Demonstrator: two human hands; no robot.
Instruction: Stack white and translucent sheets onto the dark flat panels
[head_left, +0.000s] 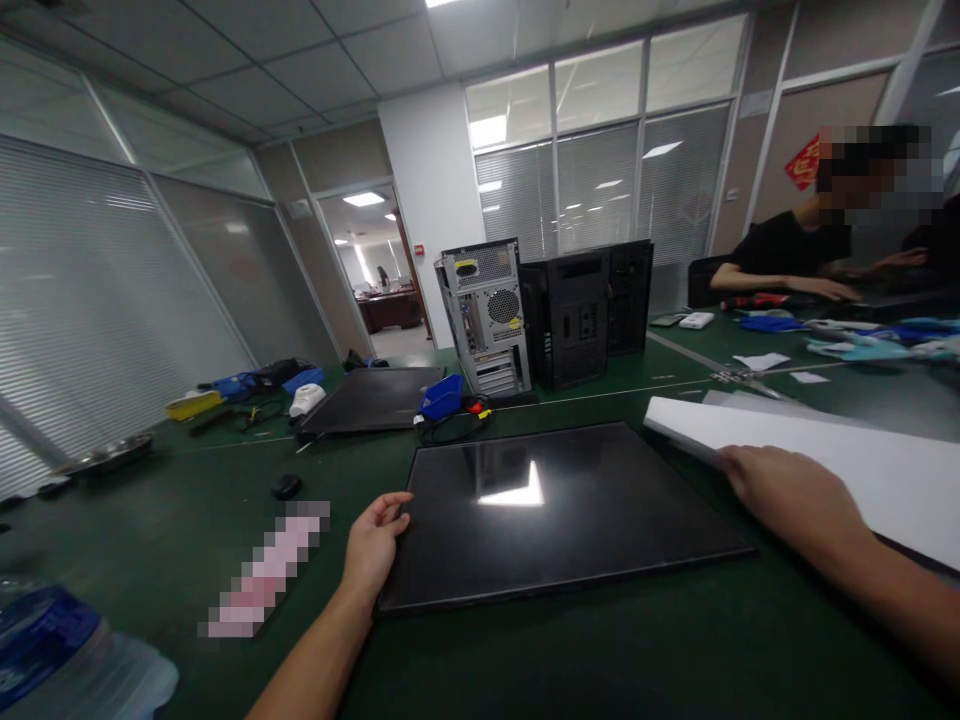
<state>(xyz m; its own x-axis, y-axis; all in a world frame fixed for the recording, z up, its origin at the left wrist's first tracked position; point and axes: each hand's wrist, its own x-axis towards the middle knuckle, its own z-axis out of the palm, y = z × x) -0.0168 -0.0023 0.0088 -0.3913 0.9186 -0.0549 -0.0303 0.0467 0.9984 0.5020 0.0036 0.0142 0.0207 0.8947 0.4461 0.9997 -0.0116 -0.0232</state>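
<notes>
Left hand [373,540] on panel [577,530], right hand [791,492] outstretched

No text legible; red diamond sign [803,162] too blurred to read.

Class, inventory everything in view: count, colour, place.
Front panel: one, black, foreground
White panel: one, white, right
Rear panel: one, black, left rear
Case: one, silver, back centre
Casing: count unclear, black, back centre
Small object: one, blue, table centre
Disc: one, black, left
Strip: one, pink, left
Bottle: one, bluish, bottom left
Clutter: several, mixed, far table
Table: one, green, below
Person: one, black-clad, far right
Left grip: one, bare, at front panel
Right grip: one, bare, at white panel
</notes>
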